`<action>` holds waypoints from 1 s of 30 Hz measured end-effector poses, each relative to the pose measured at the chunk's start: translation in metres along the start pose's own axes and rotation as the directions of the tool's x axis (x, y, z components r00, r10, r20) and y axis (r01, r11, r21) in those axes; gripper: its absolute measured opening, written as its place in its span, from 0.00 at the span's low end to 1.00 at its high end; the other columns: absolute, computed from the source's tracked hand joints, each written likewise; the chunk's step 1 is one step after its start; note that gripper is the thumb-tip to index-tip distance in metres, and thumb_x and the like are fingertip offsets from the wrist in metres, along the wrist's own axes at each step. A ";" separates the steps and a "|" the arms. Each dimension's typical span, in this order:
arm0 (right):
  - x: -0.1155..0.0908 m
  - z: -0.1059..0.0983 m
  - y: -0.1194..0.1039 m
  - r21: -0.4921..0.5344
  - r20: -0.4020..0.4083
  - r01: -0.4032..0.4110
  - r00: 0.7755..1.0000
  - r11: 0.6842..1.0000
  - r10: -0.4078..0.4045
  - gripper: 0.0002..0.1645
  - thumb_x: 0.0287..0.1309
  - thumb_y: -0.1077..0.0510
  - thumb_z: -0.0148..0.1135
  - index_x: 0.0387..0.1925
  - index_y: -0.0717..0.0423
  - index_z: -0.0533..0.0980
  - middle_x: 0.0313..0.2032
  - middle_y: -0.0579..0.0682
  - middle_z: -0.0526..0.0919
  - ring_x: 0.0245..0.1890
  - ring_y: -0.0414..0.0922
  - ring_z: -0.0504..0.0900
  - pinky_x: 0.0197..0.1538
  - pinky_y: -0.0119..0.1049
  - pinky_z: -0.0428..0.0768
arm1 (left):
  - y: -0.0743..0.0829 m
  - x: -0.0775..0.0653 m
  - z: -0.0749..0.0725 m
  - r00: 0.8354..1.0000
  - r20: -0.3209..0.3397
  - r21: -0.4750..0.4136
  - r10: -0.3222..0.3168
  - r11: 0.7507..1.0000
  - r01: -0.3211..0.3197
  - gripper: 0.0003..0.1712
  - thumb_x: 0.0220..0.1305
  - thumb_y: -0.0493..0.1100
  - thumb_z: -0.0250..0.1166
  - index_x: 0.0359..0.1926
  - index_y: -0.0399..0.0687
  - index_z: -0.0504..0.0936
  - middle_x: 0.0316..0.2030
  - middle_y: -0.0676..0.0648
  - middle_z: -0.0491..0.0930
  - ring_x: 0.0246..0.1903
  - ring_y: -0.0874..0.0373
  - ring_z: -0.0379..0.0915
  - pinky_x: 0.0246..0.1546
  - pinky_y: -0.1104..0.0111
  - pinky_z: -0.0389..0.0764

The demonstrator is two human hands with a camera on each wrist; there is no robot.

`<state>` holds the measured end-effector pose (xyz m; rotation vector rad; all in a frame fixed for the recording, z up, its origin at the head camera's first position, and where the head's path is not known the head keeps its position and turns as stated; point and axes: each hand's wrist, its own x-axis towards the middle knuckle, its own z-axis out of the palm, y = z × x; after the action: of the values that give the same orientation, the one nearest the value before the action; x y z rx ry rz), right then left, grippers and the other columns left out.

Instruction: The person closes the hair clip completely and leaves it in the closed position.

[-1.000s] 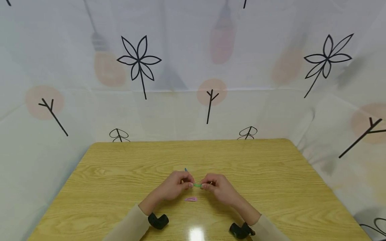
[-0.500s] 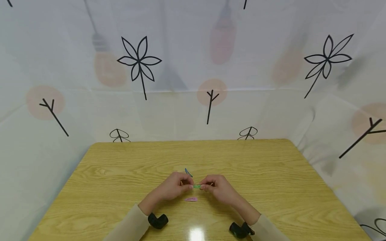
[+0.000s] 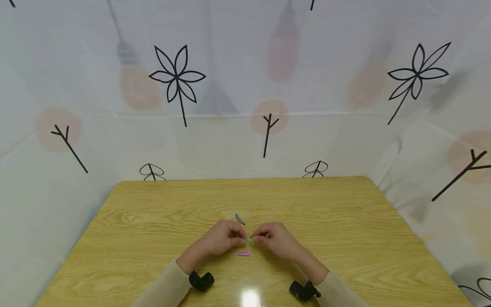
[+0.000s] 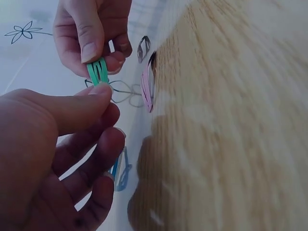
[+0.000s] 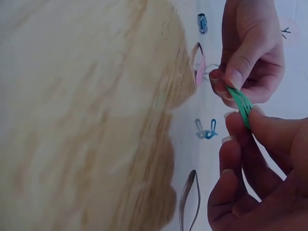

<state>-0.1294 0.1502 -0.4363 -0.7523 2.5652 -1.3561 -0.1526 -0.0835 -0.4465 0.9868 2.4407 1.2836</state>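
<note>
A green snap hair clip (image 3: 249, 240) spans the gap between my two hands at the middle of the table. My left hand (image 3: 221, 237) pinches one end with thumb and index finger, as the left wrist view shows. The thumb and fingers of my right hand (image 3: 280, 241) grip the opposite end. The clip's slotted face shows in the left wrist view; whether it is snapped is hard to tell. On the table, a pink snap hair clip (image 3: 243, 253) lies just nearer to me than the hands, and a blue snap hair clip (image 3: 240, 219) lies just beyond them.
The wood-grain table (image 3: 314, 204) extends around the hands. Patterned cloth (image 3: 226, 145) hangs behind it and at both sides. Each wrist carries a black camera mount, the left one (image 3: 201, 281) and the right one (image 3: 304, 291).
Both hands have drawn the green hair clip slightly nearer to me. More of the blue hair clip shows beyond the left hand. The pink one looks unmoved.
</note>
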 end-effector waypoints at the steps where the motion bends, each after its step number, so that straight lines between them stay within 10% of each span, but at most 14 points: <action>1: 0.000 0.000 0.000 -0.011 0.004 0.001 1.000 1.000 -0.001 0.07 0.66 0.61 0.63 0.39 0.52 0.87 0.36 0.44 0.85 0.27 0.37 0.73 0.31 0.31 0.73 | -0.001 0.000 0.000 1.000 0.000 0.009 -0.002 1.000 0.002 0.05 0.65 0.38 0.69 0.35 0.54 0.87 0.30 0.59 0.82 0.29 0.66 0.74 0.32 0.70 0.75; 15: 0.013 0.004 0.000 -0.135 0.068 0.025 0.998 0.991 -0.016 0.05 0.63 0.62 0.66 0.37 0.54 0.87 0.35 0.43 0.84 0.37 0.40 0.81 0.40 0.35 0.78 | -0.003 0.006 -0.002 0.999 0.033 0.169 -0.026 0.985 0.020 0.03 0.63 0.40 0.71 0.35 0.55 0.88 0.31 0.64 0.81 0.30 0.70 0.74 0.33 0.72 0.76; 30: 0.024 0.001 0.003 -0.090 0.180 -0.022 0.983 0.996 0.038 0.05 0.62 0.65 0.67 0.32 0.53 0.84 0.32 0.43 0.84 0.34 0.41 0.76 0.39 0.39 0.74 | -0.003 0.013 -0.005 0.985 0.079 0.137 -0.152 0.981 0.140 0.03 0.61 0.41 0.73 0.32 0.56 0.88 0.30 0.63 0.81 0.31 0.67 0.74 0.36 0.69 0.76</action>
<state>-0.1509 0.1388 -0.4368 -0.8077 2.4947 -1.1167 -0.1660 -0.0797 -0.4447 0.8564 2.5026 1.0211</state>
